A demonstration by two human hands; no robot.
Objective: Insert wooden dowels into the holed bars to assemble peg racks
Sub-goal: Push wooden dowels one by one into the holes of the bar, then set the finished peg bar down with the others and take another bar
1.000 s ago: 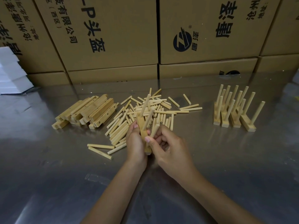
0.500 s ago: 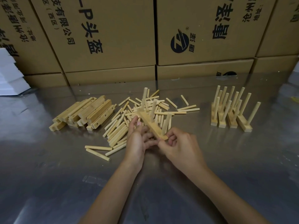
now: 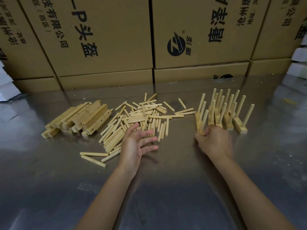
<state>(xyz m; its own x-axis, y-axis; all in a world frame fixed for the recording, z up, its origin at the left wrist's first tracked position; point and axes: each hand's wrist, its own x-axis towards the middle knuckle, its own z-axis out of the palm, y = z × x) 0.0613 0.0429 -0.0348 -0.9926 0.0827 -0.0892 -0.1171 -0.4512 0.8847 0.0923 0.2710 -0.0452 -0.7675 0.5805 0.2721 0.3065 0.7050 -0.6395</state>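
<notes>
Right hand (image 3: pixel 214 141), right of centre, grips the near end of a pale wooden peg rack (image 3: pixel 200 121) standing leftmost in the row of finished racks (image 3: pixel 232 112). Left hand (image 3: pixel 137 143), fingers spread and holding nothing, hovers over the loose wooden dowels (image 3: pixel 142 118) at centre; the stacked holed wooden bars (image 3: pixel 81 118) lie centre left on the shiny metal table (image 3: pixel 49 180).

Shiny metal table (image 3: pixel 166 188) is carrying everything. Stack of holed bars (image 3: pixel 79 118) is lying at left-centre. Just right of it, a loose heap of dowels (image 3: pixel 142 117) is spreading across the middle, w/ a few strays (image 3: pixel 93 157) lying apart at the near-left edge of the heap. Finished peg racks (image 3: pixel 226 112) are standing in a row at right, pegs pointing up. Cardboard boxes (image 3: pixel 106 47) are stacking along the back edge. White packs (image 3: pixel 6 87) are sitting far left and white blocks (image 3: pixel 299 63) far right.
</notes>
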